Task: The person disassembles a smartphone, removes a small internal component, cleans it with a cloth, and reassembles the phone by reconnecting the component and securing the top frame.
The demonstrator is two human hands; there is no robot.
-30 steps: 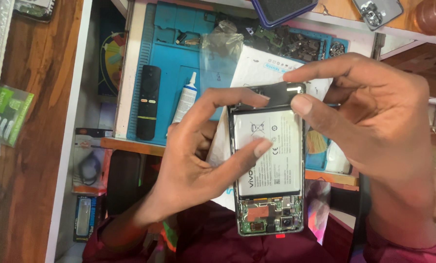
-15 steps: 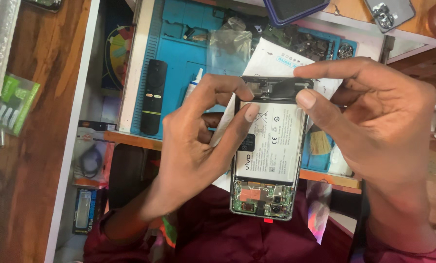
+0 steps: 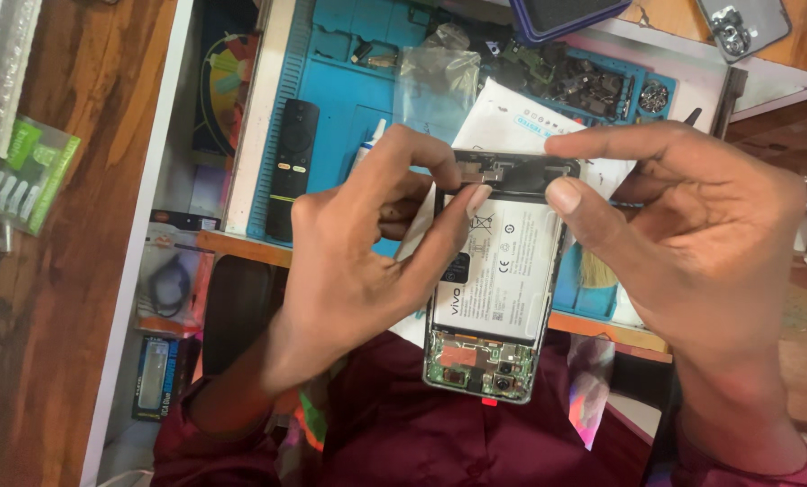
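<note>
An opened smartphone with its back cover off shows a white battery and a green circuit board at its near end. My left hand grips the phone's left side, with thumb and forefinger pressing on the dark part at its far end. My right hand holds the right side, its thumb and forefinger pinching the far right corner. The phone is held above my lap in front of a blue repair mat.
On the blue mat lie a black remote, a small white glue tube, a clear plastic bag, a white paper sheet and several small phone parts. A brown wooden surface runs along the left.
My left forefinger and thumb have slid from the battery's middle up to the phone's far end. The phone now sits slightly lower and further right in view.
</note>
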